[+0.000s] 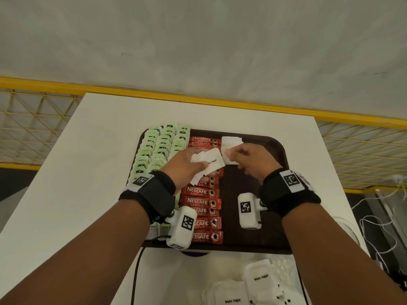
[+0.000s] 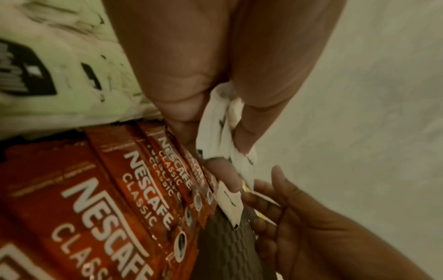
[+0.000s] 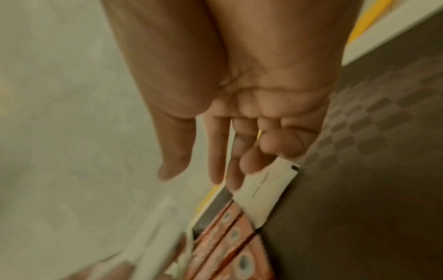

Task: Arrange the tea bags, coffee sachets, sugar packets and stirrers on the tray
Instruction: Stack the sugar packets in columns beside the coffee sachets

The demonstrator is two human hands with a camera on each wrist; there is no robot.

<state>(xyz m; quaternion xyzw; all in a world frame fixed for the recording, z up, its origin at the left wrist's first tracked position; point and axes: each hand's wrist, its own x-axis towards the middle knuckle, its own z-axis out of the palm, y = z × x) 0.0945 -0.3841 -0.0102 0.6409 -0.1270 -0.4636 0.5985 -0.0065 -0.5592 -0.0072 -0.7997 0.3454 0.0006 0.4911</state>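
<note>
A dark brown tray (image 1: 242,183) lies on a white table (image 1: 92,164). Green tea bags (image 1: 158,148) fill its left side and red coffee sachets (image 1: 200,202) run down the middle. My left hand (image 1: 198,166) grips a bunch of white sugar packets (image 1: 209,160) above the coffee column; the same bunch (image 2: 220,128) shows crumpled in the left wrist view. My right hand (image 1: 236,156) rests its fairly straight fingers (image 3: 235,170) on a sugar packet (image 3: 263,189) lying on the tray beside the sachets, thumb apart. A few sugar packets (image 1: 231,140) lie just beyond. No stirrers show.
More loose sugar packets (image 1: 257,278) lie heaped on the table in front of the tray. A black cable (image 1: 136,271) runs off the near edge. A yellow mesh fence (image 1: 352,150) stands behind and beside the table. The tray's right half (image 1: 271,216) is bare.
</note>
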